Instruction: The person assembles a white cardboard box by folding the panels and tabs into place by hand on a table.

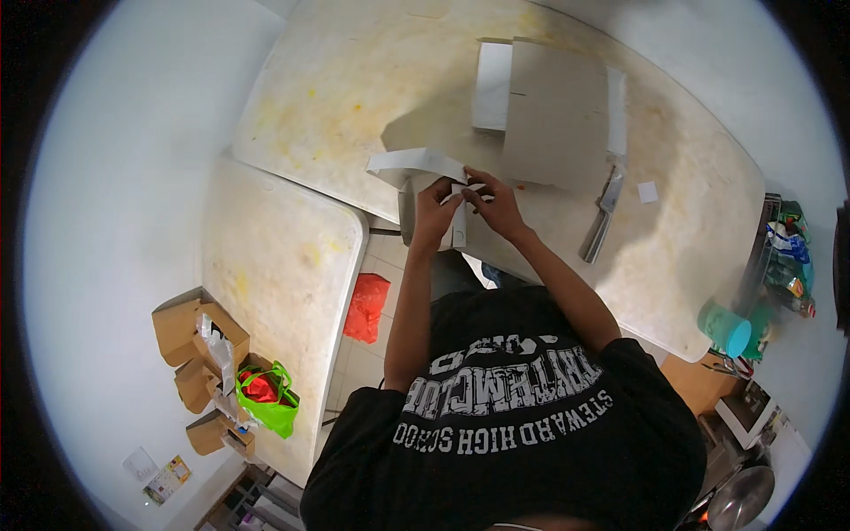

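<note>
A partly folded cardboard box [416, 160], white on one side and grey on the other, stands at the table's near edge in front of me. My left hand [435, 211] is closed on its wall, with the fingers bent over the edge. Close beside it, my right hand [496, 205] pinches the same box at a corner, thumb and fingers together. The two hands nearly meet there and hide part of the corner. One long white flap stands up to the left of my fingers.
Flat grey and white cardboard [558, 115] lies stacked beyond my right hand. Near it are a long metal object like a knife [602, 215] and a white paper square [648, 192]. A teal cup [730, 333] stands far right. The left table [292, 230] holds brown boxes [181, 329] and a green bag [276, 409].
</note>
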`<action>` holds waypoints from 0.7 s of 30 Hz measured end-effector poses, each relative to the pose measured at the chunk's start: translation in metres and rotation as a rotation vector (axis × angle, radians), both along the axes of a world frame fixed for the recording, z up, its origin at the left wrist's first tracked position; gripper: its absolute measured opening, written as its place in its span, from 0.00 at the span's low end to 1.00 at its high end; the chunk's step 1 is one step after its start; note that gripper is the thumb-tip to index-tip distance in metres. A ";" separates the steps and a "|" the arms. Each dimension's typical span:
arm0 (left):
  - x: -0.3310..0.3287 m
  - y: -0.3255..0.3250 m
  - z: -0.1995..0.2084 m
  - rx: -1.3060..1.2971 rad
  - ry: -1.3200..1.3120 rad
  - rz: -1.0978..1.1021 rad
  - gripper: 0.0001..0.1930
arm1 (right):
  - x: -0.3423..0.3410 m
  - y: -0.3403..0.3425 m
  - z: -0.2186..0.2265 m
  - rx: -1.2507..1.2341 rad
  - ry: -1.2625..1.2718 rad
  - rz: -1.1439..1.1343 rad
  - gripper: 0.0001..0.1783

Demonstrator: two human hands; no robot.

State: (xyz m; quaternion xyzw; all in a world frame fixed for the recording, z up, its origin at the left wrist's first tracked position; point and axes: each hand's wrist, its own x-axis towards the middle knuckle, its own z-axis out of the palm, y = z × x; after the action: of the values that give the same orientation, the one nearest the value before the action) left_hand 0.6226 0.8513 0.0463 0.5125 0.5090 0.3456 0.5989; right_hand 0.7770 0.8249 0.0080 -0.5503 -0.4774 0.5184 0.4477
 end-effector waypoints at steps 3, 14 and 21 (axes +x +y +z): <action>-0.006 -0.002 -0.004 -0.003 -0.078 0.010 0.17 | -0.003 0.000 -0.003 0.195 -0.157 0.015 0.28; -0.003 -0.011 -0.043 0.112 0.096 -0.067 0.20 | 0.005 0.012 0.002 0.274 -0.250 0.035 0.30; 0.009 -0.016 -0.026 0.083 0.108 -0.067 0.22 | 0.018 0.006 -0.014 0.253 -0.320 0.052 0.31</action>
State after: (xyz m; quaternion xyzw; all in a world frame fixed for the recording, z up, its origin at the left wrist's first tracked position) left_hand 0.6316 0.8354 0.0200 0.5715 0.5085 0.3182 0.5600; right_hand 0.7952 0.8310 -0.0062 -0.5524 -0.6179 0.3717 0.4182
